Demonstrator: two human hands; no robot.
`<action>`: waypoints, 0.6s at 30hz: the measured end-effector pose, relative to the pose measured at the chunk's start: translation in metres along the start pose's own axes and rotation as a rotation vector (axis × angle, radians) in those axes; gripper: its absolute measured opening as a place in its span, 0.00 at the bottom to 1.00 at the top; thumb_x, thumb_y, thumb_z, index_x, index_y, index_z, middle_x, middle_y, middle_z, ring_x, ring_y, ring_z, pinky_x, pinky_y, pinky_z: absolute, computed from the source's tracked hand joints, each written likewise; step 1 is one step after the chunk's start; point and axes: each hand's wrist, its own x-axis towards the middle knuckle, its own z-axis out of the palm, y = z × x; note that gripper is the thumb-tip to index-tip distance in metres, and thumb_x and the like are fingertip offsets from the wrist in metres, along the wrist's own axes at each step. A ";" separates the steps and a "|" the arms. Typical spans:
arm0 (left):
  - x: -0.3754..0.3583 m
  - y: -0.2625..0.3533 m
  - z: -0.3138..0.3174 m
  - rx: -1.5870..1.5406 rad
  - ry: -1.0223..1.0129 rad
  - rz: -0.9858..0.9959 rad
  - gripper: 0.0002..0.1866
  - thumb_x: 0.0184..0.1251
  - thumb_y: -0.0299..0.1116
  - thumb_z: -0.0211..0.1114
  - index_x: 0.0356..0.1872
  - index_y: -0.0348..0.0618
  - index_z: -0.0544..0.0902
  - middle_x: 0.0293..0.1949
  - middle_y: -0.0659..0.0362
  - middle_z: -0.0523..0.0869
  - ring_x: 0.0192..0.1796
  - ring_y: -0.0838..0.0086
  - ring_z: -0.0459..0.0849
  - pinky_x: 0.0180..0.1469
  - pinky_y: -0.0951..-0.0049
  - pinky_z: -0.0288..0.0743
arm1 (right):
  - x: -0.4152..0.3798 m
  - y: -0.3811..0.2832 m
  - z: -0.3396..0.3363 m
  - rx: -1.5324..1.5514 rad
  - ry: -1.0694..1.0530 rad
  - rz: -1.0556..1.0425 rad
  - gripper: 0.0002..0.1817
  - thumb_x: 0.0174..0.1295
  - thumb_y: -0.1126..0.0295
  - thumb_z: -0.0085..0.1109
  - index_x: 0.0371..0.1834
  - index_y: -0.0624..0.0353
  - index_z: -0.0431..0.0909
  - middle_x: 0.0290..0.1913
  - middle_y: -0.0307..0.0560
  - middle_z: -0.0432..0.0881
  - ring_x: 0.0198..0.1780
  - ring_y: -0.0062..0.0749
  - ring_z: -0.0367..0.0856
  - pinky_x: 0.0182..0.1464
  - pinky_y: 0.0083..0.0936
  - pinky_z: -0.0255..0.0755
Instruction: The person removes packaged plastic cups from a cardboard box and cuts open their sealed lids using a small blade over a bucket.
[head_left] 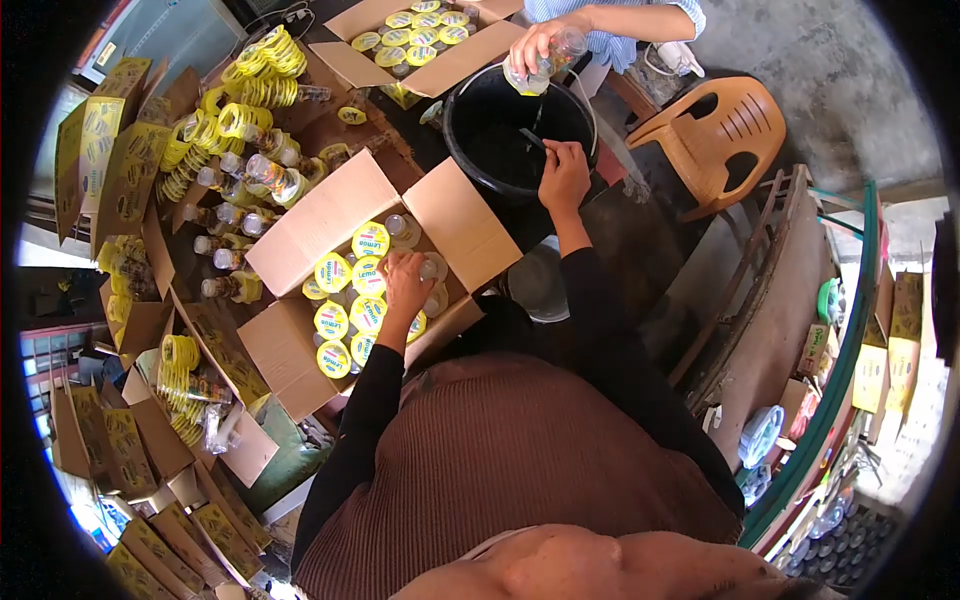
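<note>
My left hand (405, 287) reaches into an open cardboard box (322, 215), its fingers bent over a clear plastic bottle (429, 269). Around it in the box stand containers with round yellow "Lemon" tops (332, 272), alongside several clear bottles. Over the rim of a black bucket (468, 165), my right hand (565, 177) is closed on a dark flat handle (532, 139); whatever lies at its lower end is hard to make out. Across the bucket, another person's hand (537, 48) holds a clear bottle with a yellow label (533, 80), tilted above the opening.
Behind the bucket is another open box (345, 60) of yellow-topped containers. Loose bottles (232, 215) and bunched yellow rings (265, 75) lie at left. Folded cartons (115, 430) crowd the lower left. A tan plastic chair (735, 125) stands at right, near a wooden bench (745, 290).
</note>
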 end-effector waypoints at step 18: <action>-0.011 0.016 -0.091 -0.577 0.352 -0.207 0.18 0.53 0.29 0.80 0.43 0.37 0.84 0.38 0.48 0.89 0.40 0.67 0.89 0.39 0.69 0.82 | -0.002 -0.002 0.000 -0.021 -0.008 -0.054 0.08 0.66 0.72 0.62 0.45 0.48 0.85 0.42 0.42 0.79 0.45 0.44 0.81 0.45 0.41 0.75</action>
